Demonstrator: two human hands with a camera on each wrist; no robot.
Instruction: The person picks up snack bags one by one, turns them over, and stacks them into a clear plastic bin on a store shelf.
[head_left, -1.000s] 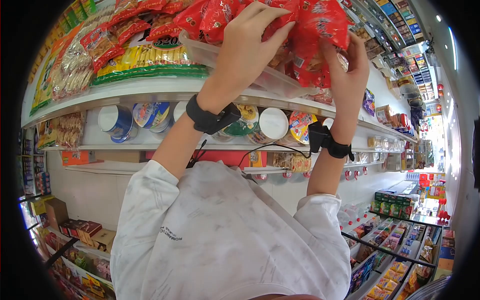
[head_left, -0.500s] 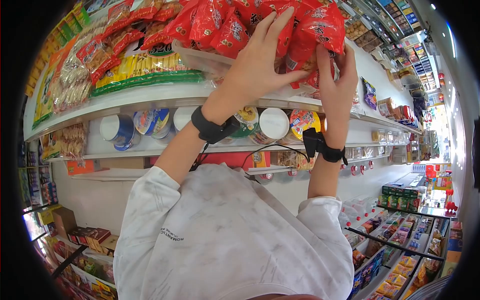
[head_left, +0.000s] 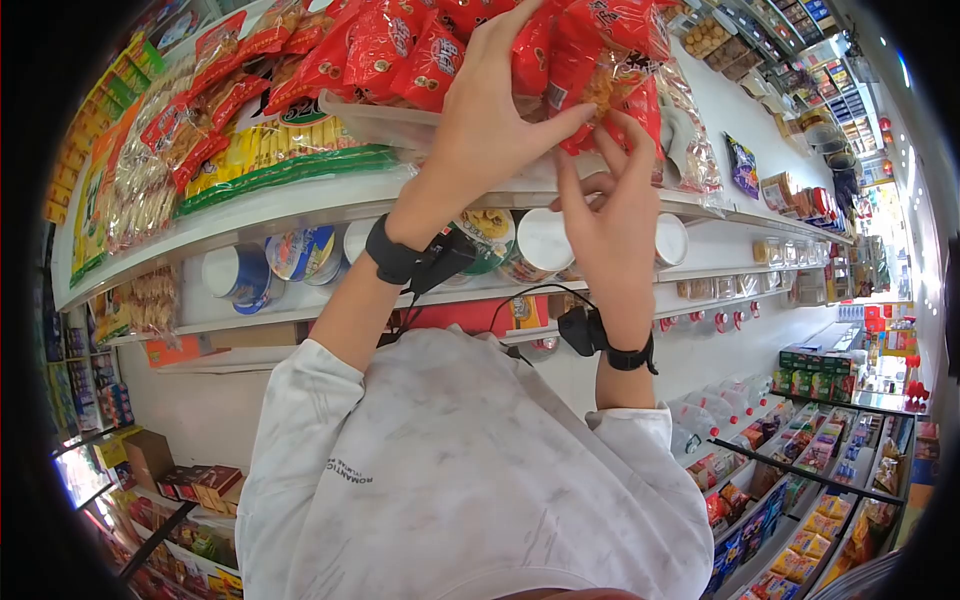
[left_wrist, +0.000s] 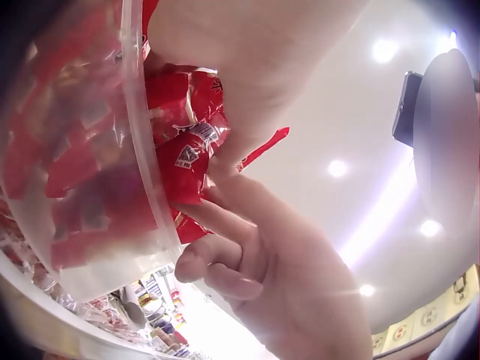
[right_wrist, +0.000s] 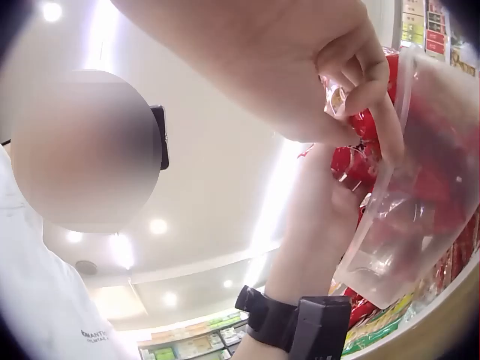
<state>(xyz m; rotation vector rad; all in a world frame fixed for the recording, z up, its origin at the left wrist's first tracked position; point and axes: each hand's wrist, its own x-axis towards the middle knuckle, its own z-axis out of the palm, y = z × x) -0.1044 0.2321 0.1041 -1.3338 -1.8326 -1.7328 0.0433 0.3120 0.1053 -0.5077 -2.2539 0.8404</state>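
Note:
Red snack packets (head_left: 390, 50) fill a translucent tub (head_left: 380, 122) on the upper shelf. In the head view my left hand (head_left: 480, 135) reaches over the tub rim, its fingers long and spread among the packets, thumb stretched to the right. Under a red packet with a clear window (head_left: 610, 85) is my right hand (head_left: 612, 215); two fingertips touch its lower part, other fingers are bent, and the thumb stands apart. The left wrist view shows the right hand (left_wrist: 270, 262) beside red packets (left_wrist: 184, 161). In the right wrist view the left fingertips are hidden among packets.
Yellow stick packs (head_left: 270, 145) and loose red packets lie left of the tub. A clear bag (head_left: 690, 140) and a purple packet (head_left: 741, 165) lie to the right. Round cups (head_left: 545, 240) line the shelf below the white shelf edge (head_left: 300, 215).
My right hand has come down and left from the top of the red packet to its lower part. The left thumb has stretched out toward that packet.

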